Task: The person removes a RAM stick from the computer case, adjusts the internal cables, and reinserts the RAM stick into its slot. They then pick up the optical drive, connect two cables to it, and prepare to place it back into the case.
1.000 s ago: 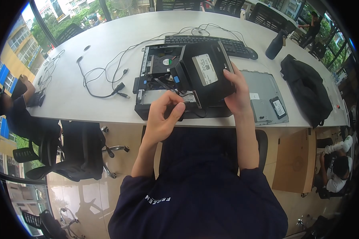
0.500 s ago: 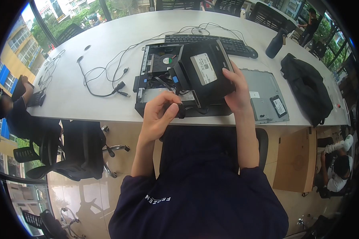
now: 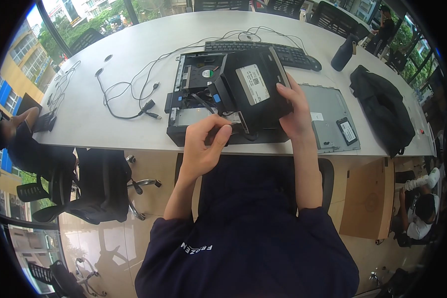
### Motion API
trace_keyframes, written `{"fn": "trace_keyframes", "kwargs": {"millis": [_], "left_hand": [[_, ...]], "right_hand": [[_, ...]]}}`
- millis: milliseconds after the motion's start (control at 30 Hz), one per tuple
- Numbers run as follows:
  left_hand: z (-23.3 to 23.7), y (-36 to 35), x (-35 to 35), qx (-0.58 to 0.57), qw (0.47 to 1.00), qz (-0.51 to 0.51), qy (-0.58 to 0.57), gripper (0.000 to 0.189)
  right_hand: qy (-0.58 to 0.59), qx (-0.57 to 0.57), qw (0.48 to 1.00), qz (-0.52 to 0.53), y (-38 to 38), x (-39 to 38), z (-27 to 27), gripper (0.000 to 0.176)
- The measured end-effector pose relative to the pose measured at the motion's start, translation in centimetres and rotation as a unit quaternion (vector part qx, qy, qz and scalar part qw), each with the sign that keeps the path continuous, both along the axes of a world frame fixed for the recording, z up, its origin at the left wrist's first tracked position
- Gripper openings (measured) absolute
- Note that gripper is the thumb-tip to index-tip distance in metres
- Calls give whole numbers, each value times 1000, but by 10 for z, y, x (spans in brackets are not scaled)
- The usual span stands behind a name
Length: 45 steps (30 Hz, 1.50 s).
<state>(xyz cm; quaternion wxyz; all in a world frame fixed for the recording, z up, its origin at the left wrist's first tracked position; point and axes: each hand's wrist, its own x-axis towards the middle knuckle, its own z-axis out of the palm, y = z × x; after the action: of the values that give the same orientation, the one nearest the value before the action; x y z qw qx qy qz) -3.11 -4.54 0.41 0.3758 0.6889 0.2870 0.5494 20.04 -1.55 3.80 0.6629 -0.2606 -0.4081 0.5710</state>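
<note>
A black drive bay unit (image 3: 263, 107) with a white label is tilted up over the open computer case (image 3: 184, 130). My right hand (image 3: 297, 111) grips its right edge, thumb on the metal rim. My left hand (image 3: 205, 144) is pinched at the unit's lower left corner, on what looks like a black cable connector, mostly hidden by the fingers. Inside the case, a fan with a green and white sticker (image 3: 207, 73) and several dark cables show to the left of the unit.
Behind the case lie a black keyboard (image 3: 263, 52) and mouse (image 3: 313, 64). On the right are a metal cover (image 3: 328, 99) with a small drive (image 3: 346, 131), a dark bottle (image 3: 343, 53) and a black bag (image 3: 382, 109). Loose cables (image 3: 129, 94) lie left; people sit at both sides.
My left hand has moved a little right, and the black connector has moved with it to the unit's lower corner. My right hand and the unit have hardly moved.
</note>
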Motion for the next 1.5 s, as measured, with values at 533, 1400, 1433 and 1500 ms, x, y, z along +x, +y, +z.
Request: {"fn": "trace_keyframes", "kwargs": {"millis": [533, 1400, 1433, 1500], "left_hand": [[16, 3, 4, 7, 1000, 14, 9, 12], [26, -1, -24, 165, 925, 66, 335, 33], [28, 1, -22, 190, 942, 58, 272, 30], [30, 2, -18, 215, 953, 50, 207, 27]], "right_hand": [[-11, -10, 1000, -23, -2, -3, 3, 50], [58, -11, 998, -31, 1, 0, 1, 36], [57, -13, 998, -30, 1, 0, 2, 36], [56, -14, 998, -30, 1, 1, 2, 37]]}}
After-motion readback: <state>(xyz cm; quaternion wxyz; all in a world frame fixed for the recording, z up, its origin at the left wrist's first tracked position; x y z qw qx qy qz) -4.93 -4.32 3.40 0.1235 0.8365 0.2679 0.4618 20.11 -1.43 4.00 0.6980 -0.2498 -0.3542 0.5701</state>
